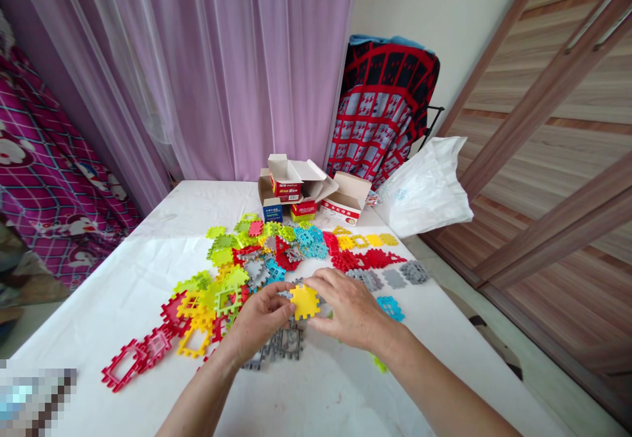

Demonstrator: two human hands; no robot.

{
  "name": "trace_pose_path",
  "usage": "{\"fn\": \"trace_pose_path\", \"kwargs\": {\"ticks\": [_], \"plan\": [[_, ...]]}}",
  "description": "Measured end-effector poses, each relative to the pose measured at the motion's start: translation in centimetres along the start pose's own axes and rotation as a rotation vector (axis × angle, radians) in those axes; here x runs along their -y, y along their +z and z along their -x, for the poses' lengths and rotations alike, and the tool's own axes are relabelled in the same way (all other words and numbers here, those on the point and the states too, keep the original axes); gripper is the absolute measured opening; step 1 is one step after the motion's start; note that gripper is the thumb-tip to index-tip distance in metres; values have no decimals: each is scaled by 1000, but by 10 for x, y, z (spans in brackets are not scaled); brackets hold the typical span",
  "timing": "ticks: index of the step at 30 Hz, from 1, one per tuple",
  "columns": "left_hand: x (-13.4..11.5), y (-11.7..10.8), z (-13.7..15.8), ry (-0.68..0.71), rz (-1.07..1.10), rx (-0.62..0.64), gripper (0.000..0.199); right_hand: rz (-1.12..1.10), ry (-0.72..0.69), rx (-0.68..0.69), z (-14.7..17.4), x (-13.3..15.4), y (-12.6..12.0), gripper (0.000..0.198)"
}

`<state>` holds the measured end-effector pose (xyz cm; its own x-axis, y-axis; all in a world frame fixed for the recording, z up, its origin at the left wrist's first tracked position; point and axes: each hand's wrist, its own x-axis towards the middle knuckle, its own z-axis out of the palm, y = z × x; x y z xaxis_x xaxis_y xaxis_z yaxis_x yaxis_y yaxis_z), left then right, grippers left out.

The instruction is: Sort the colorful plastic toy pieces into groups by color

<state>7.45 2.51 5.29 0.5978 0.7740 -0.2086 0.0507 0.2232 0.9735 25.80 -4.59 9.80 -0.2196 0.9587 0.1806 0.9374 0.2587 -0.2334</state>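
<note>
A flat yellow interlocking tile [305,302] with notched edges is held above the white table between both hands. My left hand [264,318] pinches its left edge with thumb and fingers. From the other side, my right hand [348,308] curves round the tile's right edge, fingers closed on it. Just below and left of the tile lie grey notched frames [289,343]. Yellow notched frames [195,341] and lime green pieces [232,279] are heaped to the left of my left hand. Beyond my right hand are grey pieces [395,279] and a blue piece [391,308].
Open small cardboard boxes [286,190] stand at the table's far end. A white plastic bag [427,190] is at the far right edge. Red pieces [368,259] and yellow pieces [375,240] lie in rows at right. Red frames [123,364] lie on the white table [123,259] at left.
</note>
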Motion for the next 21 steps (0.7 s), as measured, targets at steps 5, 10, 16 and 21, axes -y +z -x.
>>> {"fn": "trace_pose_path", "kwargs": {"ticks": [5,10,16,21], "plan": [[3,1,2,42,-122,19,60,66,28,7,2,4,0,39],[-5,-24,4,181,-546,-181,48,123,89,0,5,-31,-11,46],[-15,-57,5,191,-968,-577,41,309,346,27,-6,-156,-51,48],[-4,-77,1,421,-1230,-778,36,513,500,238,-23,-238,-60,49]]}}
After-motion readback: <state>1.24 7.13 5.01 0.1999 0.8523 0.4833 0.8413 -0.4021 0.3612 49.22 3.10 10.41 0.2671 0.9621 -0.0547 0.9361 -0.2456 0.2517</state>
